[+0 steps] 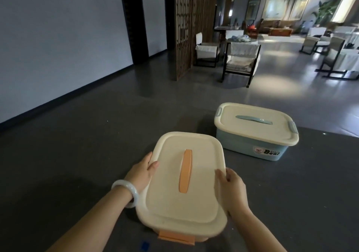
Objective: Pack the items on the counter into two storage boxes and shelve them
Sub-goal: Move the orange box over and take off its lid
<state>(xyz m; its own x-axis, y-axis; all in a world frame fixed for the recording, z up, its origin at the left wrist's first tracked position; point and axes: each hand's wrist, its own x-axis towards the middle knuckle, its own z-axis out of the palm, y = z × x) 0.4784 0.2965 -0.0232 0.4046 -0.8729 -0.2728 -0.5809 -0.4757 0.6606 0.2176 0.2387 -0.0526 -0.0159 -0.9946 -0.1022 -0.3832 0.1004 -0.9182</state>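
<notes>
A storage box with a cream lid (198, 189) and an orange handle and latch is right in front of me over the dark grey surface (87, 154). My left hand (142, 174) grips the lid's left edge, thumb on top. My right hand (230, 187) grips its right edge the same way. A second storage box (252, 133), pale blue with a cream lid, blue handle and a "Bear" sticker, stands closed further back to the right. The orange box's lower body is hidden under its lid.
A wooden lattice screen (194, 24) stands ahead at mid distance. Chairs (240, 61) and tables fill the room behind it and to the right. A grey wall (58, 44) with dark doorways runs along the left.
</notes>
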